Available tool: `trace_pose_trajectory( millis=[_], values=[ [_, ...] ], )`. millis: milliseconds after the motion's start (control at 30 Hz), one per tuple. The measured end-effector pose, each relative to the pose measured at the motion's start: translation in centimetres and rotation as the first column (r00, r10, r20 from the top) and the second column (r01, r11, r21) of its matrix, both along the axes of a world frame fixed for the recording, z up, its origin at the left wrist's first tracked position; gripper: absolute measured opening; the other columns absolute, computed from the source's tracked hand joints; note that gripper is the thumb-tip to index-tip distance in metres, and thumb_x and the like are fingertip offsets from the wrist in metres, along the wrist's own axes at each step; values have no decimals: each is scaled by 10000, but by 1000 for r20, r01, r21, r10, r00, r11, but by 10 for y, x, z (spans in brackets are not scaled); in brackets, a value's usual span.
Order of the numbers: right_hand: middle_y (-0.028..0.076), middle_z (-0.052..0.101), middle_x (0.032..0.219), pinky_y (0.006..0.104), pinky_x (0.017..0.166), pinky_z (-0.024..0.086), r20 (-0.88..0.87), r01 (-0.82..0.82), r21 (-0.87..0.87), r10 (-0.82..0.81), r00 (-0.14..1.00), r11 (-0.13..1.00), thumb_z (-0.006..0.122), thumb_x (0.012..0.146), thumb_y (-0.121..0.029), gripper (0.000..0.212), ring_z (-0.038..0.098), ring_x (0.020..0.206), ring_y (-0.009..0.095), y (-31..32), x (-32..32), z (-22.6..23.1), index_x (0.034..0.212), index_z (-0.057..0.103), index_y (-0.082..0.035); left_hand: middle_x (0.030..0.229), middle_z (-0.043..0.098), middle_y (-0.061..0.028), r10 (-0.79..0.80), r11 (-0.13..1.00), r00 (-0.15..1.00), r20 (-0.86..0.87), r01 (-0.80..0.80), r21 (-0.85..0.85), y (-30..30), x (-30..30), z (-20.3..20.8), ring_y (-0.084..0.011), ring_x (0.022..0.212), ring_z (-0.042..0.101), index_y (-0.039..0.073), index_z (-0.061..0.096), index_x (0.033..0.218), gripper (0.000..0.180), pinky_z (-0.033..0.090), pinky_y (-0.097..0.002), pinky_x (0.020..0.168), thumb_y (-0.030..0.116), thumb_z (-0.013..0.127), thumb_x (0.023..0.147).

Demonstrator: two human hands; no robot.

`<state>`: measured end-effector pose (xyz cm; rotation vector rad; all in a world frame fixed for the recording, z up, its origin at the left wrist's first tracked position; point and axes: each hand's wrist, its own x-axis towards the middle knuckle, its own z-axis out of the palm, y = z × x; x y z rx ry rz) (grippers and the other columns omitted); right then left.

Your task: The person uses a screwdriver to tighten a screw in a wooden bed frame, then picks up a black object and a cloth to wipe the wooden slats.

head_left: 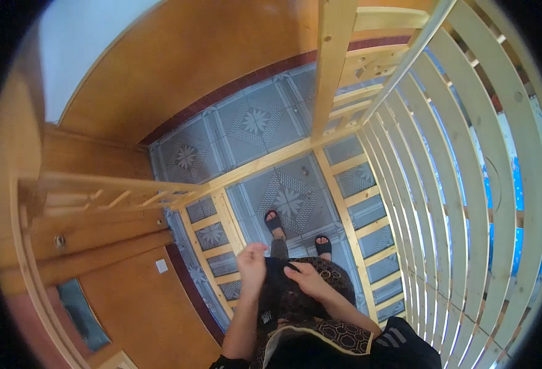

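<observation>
My left hand [251, 265] is raised in front of my waist with its fingers curled together; whatever may be between them is too small to make out. To its right my right hand [306, 280] grips the upper edge of a black cloth pouch or apron [274, 280], its thumb lying over the edge. The black cloth hangs over my patterned trousers [332, 277] and carries a small pale print low down. Around my legs stands a pale wooden bed frame [259, 165], its rails and short slats running on both sides of me.
A tall slatted wooden panel [455, 147] rises close on my right. A wooden end panel with cutouts [369, 64] stands ahead; another end panel [111, 190] is at the left. Grey patterned tiles [286, 197] lie under my sandals. Orange-brown wooden walls [222, 49] border the room.
</observation>
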<state>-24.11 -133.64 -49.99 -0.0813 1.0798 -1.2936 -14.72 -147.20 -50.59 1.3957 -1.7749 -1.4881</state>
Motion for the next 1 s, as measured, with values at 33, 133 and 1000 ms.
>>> trace_pose_trajectory(
  millis=[33,133,1000],
  values=[
    [12,605,806,230,574,432,-26,-15,75,17,1000,997,498,908,-225,313,529,653,89,-7,-12,-1,1104,557,12,736,623,-34,39,996,999,-5,-39,-85,-30,11,-16,-101,680,550,-2,635,766,165,442,-251,634,77,529,865],
    [37,617,818,242,638,437,56,184,324,-213,975,928,474,917,-246,305,553,702,104,-36,-53,2,1023,581,20,713,587,-9,328,934,945,-10,-326,-147,-138,34,-35,-109,636,527,-3,631,812,130,439,-239,616,59,525,856],
    [42,603,805,248,531,466,-185,438,471,-399,898,766,507,907,-238,277,560,608,123,-289,-234,-31,1076,538,-22,946,614,-95,-524,809,851,37,484,335,-310,-264,-49,-171,836,589,21,587,1047,221,472,-292,710,151,537,876]
  ],
)
